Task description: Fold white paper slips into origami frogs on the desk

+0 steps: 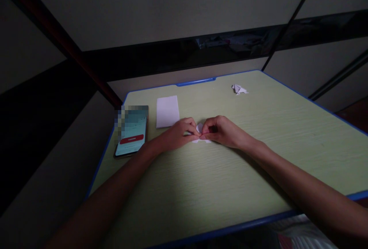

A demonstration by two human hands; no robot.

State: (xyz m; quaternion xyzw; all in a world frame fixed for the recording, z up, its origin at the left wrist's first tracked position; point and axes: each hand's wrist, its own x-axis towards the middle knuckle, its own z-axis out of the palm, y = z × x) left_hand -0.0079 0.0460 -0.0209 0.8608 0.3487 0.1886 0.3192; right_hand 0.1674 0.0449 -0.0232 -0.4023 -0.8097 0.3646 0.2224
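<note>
both our hands pinch one small white paper fold [200, 133] between them at the middle of the table [258, 157]. our left hand [179, 134] has its fingers curled over the left side of the piece, thumb and forefinger closed on its edge. our right hand [221, 131] meets it from the other side, fingertips pressed narrow on the same crease, so the knuckles of both nearly touch. the paper looks thin and creased, a peaked flap rising between our fingertips while a flat corner lies on the tabletop under them. the table is pale green with a wood-grain surface and a blue rim. a flat white rectangular sheet [167, 111] lies just left of our left hand, beside a phone [131, 136] with a lit screen. a folded paper figure [239, 89] sits well apart near the far edge.
</note>
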